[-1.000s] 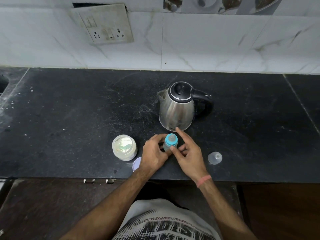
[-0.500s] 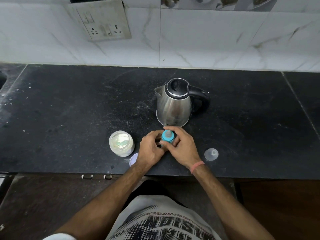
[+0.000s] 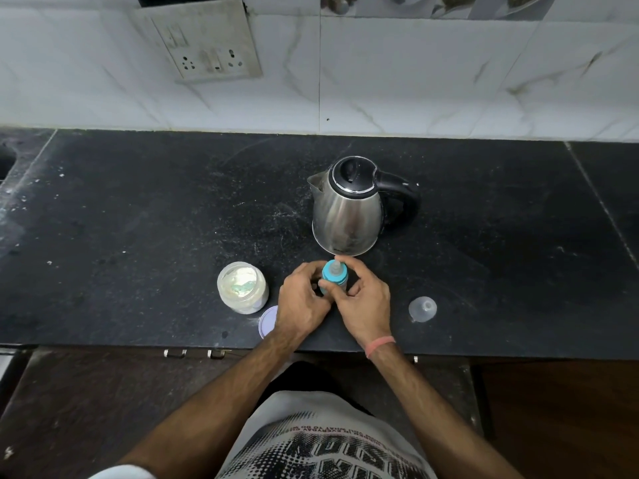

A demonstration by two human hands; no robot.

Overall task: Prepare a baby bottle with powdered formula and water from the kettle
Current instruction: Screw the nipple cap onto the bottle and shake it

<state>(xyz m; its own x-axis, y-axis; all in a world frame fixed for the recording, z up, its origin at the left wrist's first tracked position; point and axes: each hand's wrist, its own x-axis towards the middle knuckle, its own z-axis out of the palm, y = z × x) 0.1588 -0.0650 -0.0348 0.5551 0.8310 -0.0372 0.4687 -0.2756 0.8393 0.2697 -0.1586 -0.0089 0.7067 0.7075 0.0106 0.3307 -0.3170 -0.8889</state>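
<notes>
A small baby bottle (image 3: 334, 275) with a blue collar and clear teat stands on the black counter (image 3: 138, 219), just in front of the steel kettle (image 3: 347, 209). My left hand (image 3: 302, 302) grips the bottle's body from the left. My right hand (image 3: 363, 300) curls round the blue collar from the right, thumb and fingers on it. The bottle's lower part is hidden by both hands. An open jar of formula powder (image 3: 242, 286) stands to the left, with a scoop inside. Its pale lid (image 3: 268, 321) lies by my left wrist. The clear bottle cap (image 3: 422, 308) lies to the right.
The counter's front edge (image 3: 484, 352) runs just below my wrists. A tiled wall with a socket plate (image 3: 204, 46) rises behind the counter. A sink edge (image 3: 5, 160) shows at far left. The kettle's black handle (image 3: 403, 202) points right.
My right hand, with fingers stretched out beside the collar a second ago, has closed round it. The left hand stays on the bottle. The camera view has shifted slightly.
</notes>
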